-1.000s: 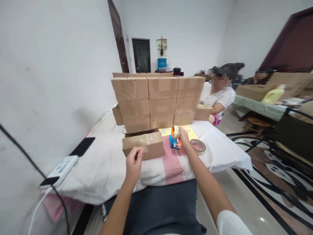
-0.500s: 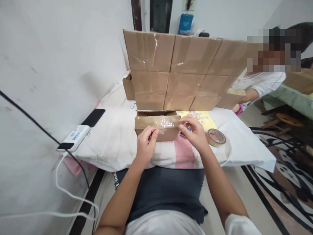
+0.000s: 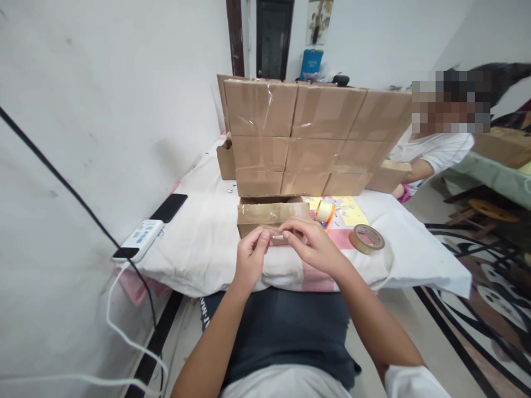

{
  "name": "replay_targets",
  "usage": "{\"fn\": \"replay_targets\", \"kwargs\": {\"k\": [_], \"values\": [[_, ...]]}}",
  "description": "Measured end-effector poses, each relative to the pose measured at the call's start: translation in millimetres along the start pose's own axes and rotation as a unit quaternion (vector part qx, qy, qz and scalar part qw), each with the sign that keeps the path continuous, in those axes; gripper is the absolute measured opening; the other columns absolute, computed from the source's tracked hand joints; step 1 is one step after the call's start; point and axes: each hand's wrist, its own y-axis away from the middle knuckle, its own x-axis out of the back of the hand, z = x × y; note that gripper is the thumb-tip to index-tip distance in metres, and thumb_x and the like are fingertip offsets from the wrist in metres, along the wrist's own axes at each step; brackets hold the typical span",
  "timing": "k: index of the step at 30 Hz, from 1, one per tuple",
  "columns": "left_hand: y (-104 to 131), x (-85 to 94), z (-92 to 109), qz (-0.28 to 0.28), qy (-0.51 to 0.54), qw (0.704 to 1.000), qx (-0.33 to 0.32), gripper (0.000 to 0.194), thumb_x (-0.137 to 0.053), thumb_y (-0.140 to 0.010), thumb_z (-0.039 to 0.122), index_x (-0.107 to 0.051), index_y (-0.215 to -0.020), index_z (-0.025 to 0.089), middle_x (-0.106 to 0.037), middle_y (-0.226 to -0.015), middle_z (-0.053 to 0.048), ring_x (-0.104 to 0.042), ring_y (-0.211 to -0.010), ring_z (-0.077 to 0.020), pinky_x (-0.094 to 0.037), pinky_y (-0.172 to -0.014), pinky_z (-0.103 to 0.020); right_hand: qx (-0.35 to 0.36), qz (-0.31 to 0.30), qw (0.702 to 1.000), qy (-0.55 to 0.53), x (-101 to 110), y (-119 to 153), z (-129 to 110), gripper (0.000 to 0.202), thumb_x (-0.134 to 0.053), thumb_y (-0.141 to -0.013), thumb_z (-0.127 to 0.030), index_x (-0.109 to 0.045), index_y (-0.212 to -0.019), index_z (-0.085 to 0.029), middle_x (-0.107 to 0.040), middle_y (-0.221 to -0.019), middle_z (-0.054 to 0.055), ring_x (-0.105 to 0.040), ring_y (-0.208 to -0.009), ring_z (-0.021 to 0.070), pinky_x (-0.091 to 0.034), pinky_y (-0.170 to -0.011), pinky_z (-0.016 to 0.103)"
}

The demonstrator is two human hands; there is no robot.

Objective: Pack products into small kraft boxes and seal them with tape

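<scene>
A small cardboard box (image 3: 271, 213) lies on the white-covered table (image 3: 199, 249) right in front of me. My left hand (image 3: 250, 257) and my right hand (image 3: 313, 246) meet at its near side, both pinching a short strip of clear tape (image 3: 279, 238) stretched between the fingertips. A tape dispenser with a clear roll (image 3: 324, 211) lies just behind my right hand. A brown tape roll (image 3: 366, 239) rests flat to the right.
A wall of stacked, taped cardboard boxes (image 3: 311, 138) stands behind the small box. A phone (image 3: 168, 207) and a white power bank (image 3: 140, 237) with a cable lie at the left edge by the wall. Another person (image 3: 435, 149) sits at the far right.
My right hand has let go of the tape dispenser, which now lies on the table. Both hands have come together at the box's near side, holding the tape strip.
</scene>
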Motion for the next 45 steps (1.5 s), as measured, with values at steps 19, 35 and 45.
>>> {"fn": "replay_targets", "kwargs": {"k": [19, 35, 45], "values": [[-14, 24.3, 21, 0.024, -0.391, 0.851, -0.351, 0.014, -0.067, -0.088, 0.02, -0.076, -0.096, 0.028, -0.073, -0.101, -0.005, -0.058, -0.095, -0.0204, -0.048, -0.085, -0.035, 0.008, 0.013, 0.999, 0.034, -3, 4, 1, 0.021, -0.048, -0.092, -0.016, -0.059, -0.074, -0.019, -0.057, -0.071, -0.001, -0.05, -0.065, 0.0132, -0.035, -0.065, 0.027], [4, 10.5, 22, 0.088, -0.432, 0.779, -0.445, 0.029, -0.077, -0.082, 0.017, -0.073, -0.108, 0.03, -0.071, -0.102, -0.007, -0.056, -0.095, -0.0211, -0.042, -0.083, -0.035, -0.079, 0.023, 0.994, -0.079, -3, 9, 0, 0.022, -0.048, -0.082, -0.018, -0.049, -0.06, -0.019, -0.043, -0.058, -0.005, -0.039, -0.058, 0.0105, -0.028, -0.056, 0.024], [1, 1.2, 36, 0.068, -0.441, 0.781, -0.438, 0.014, -0.077, -0.081, 0.016, -0.074, -0.091, 0.026, -0.074, -0.097, -0.005, -0.057, -0.094, -0.0213, -0.039, -0.081, -0.035, -0.072, 0.004, 0.996, -0.059, 5, 17, -6, 0.022, -0.047, -0.083, -0.017, -0.048, -0.06, -0.018, -0.045, -0.057, -0.005, -0.041, -0.058, 0.0105, -0.028, -0.057, 0.025]]}}
